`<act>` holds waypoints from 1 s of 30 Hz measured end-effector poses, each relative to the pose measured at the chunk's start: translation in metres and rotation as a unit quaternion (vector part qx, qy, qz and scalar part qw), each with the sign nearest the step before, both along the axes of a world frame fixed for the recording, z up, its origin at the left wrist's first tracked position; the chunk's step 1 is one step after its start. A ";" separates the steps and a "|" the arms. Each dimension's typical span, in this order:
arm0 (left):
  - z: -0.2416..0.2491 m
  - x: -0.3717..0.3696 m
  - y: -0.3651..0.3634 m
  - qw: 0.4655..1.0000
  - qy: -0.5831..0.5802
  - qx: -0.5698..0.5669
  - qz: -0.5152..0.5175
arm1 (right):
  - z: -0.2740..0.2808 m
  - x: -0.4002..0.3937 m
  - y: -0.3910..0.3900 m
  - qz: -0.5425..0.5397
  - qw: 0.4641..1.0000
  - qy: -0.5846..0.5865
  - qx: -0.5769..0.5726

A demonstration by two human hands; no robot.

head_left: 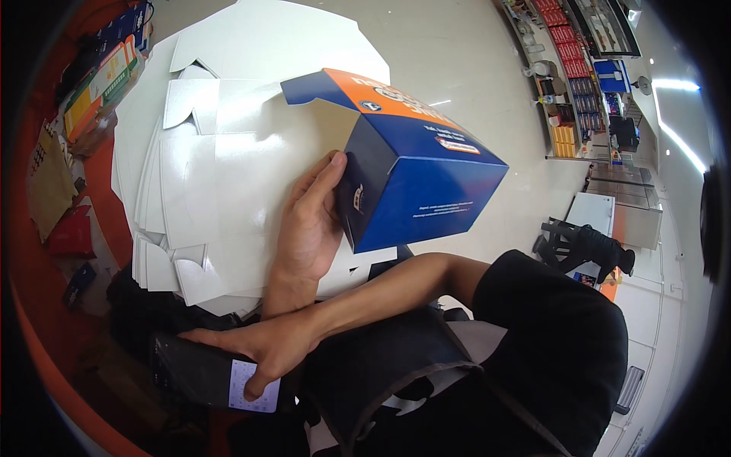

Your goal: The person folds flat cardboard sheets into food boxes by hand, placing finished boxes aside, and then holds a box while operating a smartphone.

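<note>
In the head view, my left hand (308,217) grips a blue and orange cardboard box (434,198) near its open end, with the thumb on the edge. The box is tilted, and a flap stands out at its upper left. My right forearm crosses in front of my left one. My right hand (266,346) is closed on a dark phone (198,373), its thumb over a light keypad on the screen. Behind both hands lie stacked white flat cardboard blanks (244,167), some with cut tabs. The fingertips of my left hand are partly hidden by the box.
At left, an orange-red surface bears a red pouch (72,231), a brown paper piece (52,183) and a green-and-yellow box (103,87). Stocked shelves (563,76) stand at upper right, and a black chair (582,250) at right.
</note>
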State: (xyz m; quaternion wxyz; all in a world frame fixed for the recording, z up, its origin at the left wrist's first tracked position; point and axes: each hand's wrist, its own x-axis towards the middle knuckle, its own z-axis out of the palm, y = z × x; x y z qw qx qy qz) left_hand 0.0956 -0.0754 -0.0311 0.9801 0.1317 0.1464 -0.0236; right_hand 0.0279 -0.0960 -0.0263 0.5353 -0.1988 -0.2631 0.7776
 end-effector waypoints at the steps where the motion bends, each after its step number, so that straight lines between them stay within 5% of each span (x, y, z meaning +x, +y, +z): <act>1: -0.001 0.000 0.000 1.000 -0.011 -0.002 -0.002 | -0.002 -0.002 0.000 -0.007 1.000 -0.016 -0.005; 30: -0.001 0.000 0.001 1.000 -0.003 0.001 -0.010 | 0.003 -0.005 0.001 -0.001 0.990 0.112 -0.085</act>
